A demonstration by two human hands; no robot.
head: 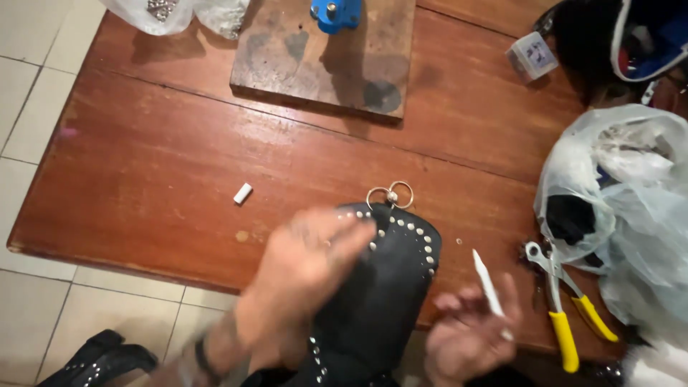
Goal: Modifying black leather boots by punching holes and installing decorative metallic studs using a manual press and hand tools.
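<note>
A black leather piece [390, 287] edged with silver studs lies at the near edge of the wooden table [179, 165], with two metal rings [390, 193] at its far end. My left hand [304, 269] rests flat on its left side, fingers spread and blurred. To the right of the leather, my right hand [469, 333] holds a thin white stick [487, 283] between its fingers, pointing up and away.
Yellow-handled pliers [562, 308] lie at the right by clear plastic bags [623, 193]. A small white cylinder [243, 193] sits on the table. A wooden board [322, 61] with a blue tool [335, 13] stands at the back. Another studded black piece [93, 358] lies on the tiled floor.
</note>
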